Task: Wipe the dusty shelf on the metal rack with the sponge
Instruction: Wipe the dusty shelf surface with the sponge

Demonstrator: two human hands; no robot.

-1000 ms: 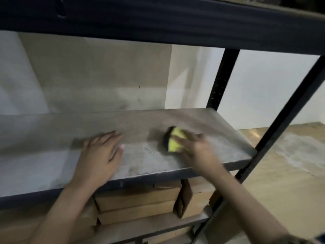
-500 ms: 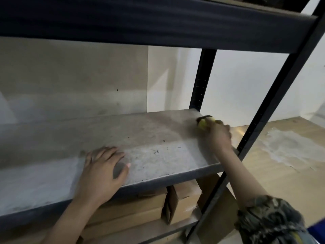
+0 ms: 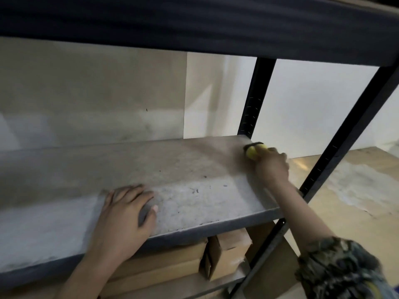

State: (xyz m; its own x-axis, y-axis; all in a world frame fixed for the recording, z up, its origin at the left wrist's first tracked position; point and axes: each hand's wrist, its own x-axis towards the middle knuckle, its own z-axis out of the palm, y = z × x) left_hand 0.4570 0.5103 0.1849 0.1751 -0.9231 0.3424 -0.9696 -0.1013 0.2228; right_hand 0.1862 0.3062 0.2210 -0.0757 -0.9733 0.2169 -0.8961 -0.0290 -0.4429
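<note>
My right hand (image 3: pixel 272 167) has its grip curled round the yellow sponge with the dark scouring face (image 3: pixel 253 151), pressing it down on the grey dusty shelf board of the black metal rack (image 3: pixel 194 169). The sponge sits at the board's far right corner, just beside the rear black upright post (image 3: pixel 255 98). I judge it's there because corners by the post trap dust and a stroke needs to run right to the edge.

My left hand (image 3: pixel 126 210) lies flat on the same board, fingers spread and relaxed, holding nothing, near the front lip and well apart from the post. Looks like a brace: it steadies me while the other arm reaches deep and sideways.

The camouflage-pattern sleeve (image 3: pixel 336 268) is pushed up the forearm, likely to keep cloth out of the dust.

Board state: grey film and dark specks in the middle and toward the front lip, between the two hands. Judging by that, wiping is partway at best; the far left is blurred, can't rate it.

Brown cardboard boxes (image 3: pixel 228 251) sit on the shelf below, under the front lip. Risk I see: dust pushed off the edge lands on them or on the floor past the front upright post (image 3: pixel 354 126).
</note>
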